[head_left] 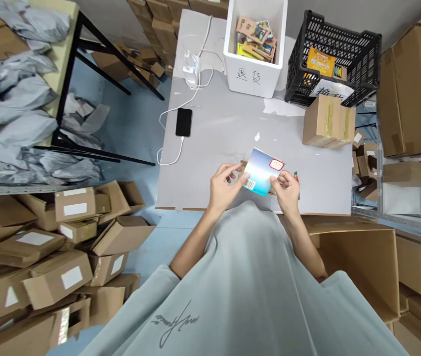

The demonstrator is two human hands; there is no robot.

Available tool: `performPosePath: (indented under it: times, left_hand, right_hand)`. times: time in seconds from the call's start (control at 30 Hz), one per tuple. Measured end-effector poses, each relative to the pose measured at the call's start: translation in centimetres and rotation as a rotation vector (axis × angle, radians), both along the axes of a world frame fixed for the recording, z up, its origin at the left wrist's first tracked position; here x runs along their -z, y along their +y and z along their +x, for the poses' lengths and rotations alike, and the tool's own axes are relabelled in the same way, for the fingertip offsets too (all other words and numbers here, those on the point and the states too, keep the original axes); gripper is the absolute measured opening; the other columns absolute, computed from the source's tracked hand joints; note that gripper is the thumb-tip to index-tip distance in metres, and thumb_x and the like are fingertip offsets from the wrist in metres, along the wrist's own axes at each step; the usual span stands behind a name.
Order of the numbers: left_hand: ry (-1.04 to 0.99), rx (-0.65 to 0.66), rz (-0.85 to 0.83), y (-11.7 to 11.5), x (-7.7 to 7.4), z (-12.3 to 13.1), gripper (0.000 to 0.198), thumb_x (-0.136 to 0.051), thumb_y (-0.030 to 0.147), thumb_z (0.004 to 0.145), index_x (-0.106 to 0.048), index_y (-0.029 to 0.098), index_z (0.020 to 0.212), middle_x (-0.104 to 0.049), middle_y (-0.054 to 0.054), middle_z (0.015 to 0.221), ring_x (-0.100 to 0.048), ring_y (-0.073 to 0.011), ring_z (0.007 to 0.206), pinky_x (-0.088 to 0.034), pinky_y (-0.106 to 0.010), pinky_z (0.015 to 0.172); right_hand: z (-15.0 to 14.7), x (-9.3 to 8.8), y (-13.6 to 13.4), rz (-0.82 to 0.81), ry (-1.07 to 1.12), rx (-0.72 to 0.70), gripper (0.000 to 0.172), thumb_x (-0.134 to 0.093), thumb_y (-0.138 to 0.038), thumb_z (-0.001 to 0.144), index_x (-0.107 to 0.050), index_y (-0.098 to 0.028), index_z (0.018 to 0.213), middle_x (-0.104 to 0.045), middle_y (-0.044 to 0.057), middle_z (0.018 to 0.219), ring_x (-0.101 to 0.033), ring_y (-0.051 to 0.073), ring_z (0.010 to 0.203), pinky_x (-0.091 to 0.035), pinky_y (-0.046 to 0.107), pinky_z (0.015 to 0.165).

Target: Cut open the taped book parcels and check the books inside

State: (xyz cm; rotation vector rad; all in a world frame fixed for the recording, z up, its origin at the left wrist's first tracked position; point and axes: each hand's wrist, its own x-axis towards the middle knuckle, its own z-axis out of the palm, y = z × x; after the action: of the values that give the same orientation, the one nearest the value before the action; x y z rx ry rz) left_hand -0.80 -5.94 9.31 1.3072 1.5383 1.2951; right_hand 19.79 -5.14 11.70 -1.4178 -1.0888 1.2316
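A thin blue-and-white booklet with a barcode and a red-framed label is held over the front of the table. My right hand pinches its right edge between thumb and fingers. At the booklet's left edge my left hand is closed, its thumb on the cover and its fingertips by a bit of brown cardboard showing behind. Most of that cardboard is hidden under the booklet. Just beyond my right hand lies a small red and black object, partly covered by the fingers.
A phone on a white cable lies on the grey table. Behind stand a white bin of booklets and a black crate. A taped carton sits at right. Cardboard boxes pile at left; an open carton stands front right.
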Motion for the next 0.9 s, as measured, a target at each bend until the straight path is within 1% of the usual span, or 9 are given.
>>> performPosePath:
  times: [0.1, 0.17, 0.33, 0.43, 0.5, 0.63, 0.77, 0.83, 0.9]
  left_hand:
    - [-0.178, 0.135, -0.109, 0.2, 0.1, -0.2, 0.043, -0.086, 0.066, 0.095, -0.091, 0.022, 0.095, -0.076, -0.006, 0.089, -0.061, -0.017, 0.075, -0.048, -0.031, 0.066]
    - [-0.187, 0.139, -0.104, -0.2, -0.1, 0.3, 0.041, -0.088, 0.063, 0.095, -0.091, 0.023, 0.089, -0.07, -0.004, 0.08, -0.058, -0.016, 0.072, -0.046, -0.03, 0.065]
    - [-0.14, 0.08, -0.008, -1.3, -0.7, 2.3, 0.033, -0.087, 0.057, 0.098, -0.093, 0.025, 0.094, -0.066, -0.001, 0.075, -0.056, -0.0148, 0.069, -0.048, -0.03, 0.064]
    - [-0.096, -0.035, 0.03, -1.1, -0.4, 2.7, 0.033, -0.087, 0.058, 0.099, -0.094, 0.026, 0.097, -0.067, -0.001, 0.077, -0.057, -0.0144, 0.068, -0.049, -0.03, 0.064]
    - [-0.049, -0.088, 0.057, -0.9, 0.0, 2.7, 0.032, -0.086, 0.056, 0.101, -0.094, 0.026, 0.1, -0.068, -0.001, 0.078, -0.058, -0.0144, 0.068, -0.049, -0.03, 0.063]
    - [0.119, -0.036, 0.236, -1.0, 0.4, 3.1, 0.018, -0.081, 0.04, 0.108, -0.093, 0.027, 0.111, -0.07, -0.001, 0.081, -0.062, -0.0152, 0.073, -0.051, -0.03, 0.067]
    - [0.309, 0.077, 0.438, -2.0, 0.0, 4.1, 0.017, -0.074, 0.023, 0.111, -0.091, 0.027, 0.113, -0.075, -0.002, 0.085, -0.065, -0.0171, 0.08, -0.054, -0.031, 0.075]
    - [0.319, 0.121, 0.433, -2.3, -0.5, 4.2, 0.018, -0.077, 0.024, 0.11, -0.089, 0.027, 0.122, -0.079, -0.004, 0.094, -0.068, -0.0189, 0.087, -0.056, -0.033, 0.08]
    - [0.289, 0.109, 0.352, -2.3, -1.0, 3.7, 0.026, -0.078, 0.03, 0.109, -0.086, 0.027, 0.134, -0.081, -0.007, 0.106, -0.072, -0.0218, 0.096, -0.059, -0.036, 0.088]
  right_hand:
    - [0.7, 0.5, 0.0, -0.037, 0.01, -0.001, 0.042, -0.086, -0.063, 0.087, -0.072, -0.024, 0.096, -0.083, 0.004, 0.089, -0.073, 0.018, 0.077, -0.06, 0.029, 0.071]
    - [0.9, 1.0, 0.0, -0.042, -0.013, 0.024, 0.043, -0.086, -0.062, 0.087, -0.075, -0.023, 0.099, -0.085, 0.006, 0.094, -0.077, 0.021, 0.084, -0.062, 0.031, 0.076]
    - [0.9, 1.6, 0.3, -0.014, -0.057, 0.077, 0.044, -0.083, -0.058, 0.091, -0.081, -0.021, 0.116, -0.087, 0.01, 0.112, -0.082, 0.026, 0.102, -0.068, 0.039, 0.093]
    - [0.6, 0.9, 0.0, 0.074, -0.127, 0.172, 0.048, -0.082, -0.055, 0.095, -0.081, -0.023, 0.13, -0.084, 0.013, 0.135, -0.081, 0.027, 0.118, -0.068, 0.045, 0.106]
    - [-0.1, 0.2, -0.7, 0.114, -0.152, 0.179, 0.044, -0.08, -0.055, 0.098, -0.083, -0.024, 0.13, -0.082, 0.014, 0.142, -0.08, 0.027, 0.124, -0.067, 0.047, 0.112]
    - [-2.3, -0.2, -2.4, 0.027, -0.05, 0.044, 0.048, -0.085, -0.059, 0.095, -0.086, -0.025, 0.127, -0.085, 0.012, 0.136, -0.083, 0.029, 0.121, -0.069, 0.048, 0.112]
    - [-3.4, 0.1, -2.8, -0.011, -0.005, 0.075, 0.045, -0.087, -0.063, 0.091, -0.085, -0.023, 0.111, -0.088, 0.007, 0.11, -0.085, 0.026, 0.102, -0.072, 0.041, 0.1]
    - [-2.8, 0.0, -2.3, -0.022, 0.011, 0.085, 0.045, -0.082, -0.067, 0.094, -0.083, -0.022, 0.102, -0.087, 0.006, 0.1, -0.082, 0.024, 0.092, -0.071, 0.037, 0.088]
    - [-1.7, -0.3, -1.6, -0.024, 0.023, 0.059, 0.048, -0.078, -0.07, 0.096, -0.082, -0.022, 0.099, -0.085, 0.006, 0.095, -0.079, 0.023, 0.086, -0.069, 0.035, 0.081]
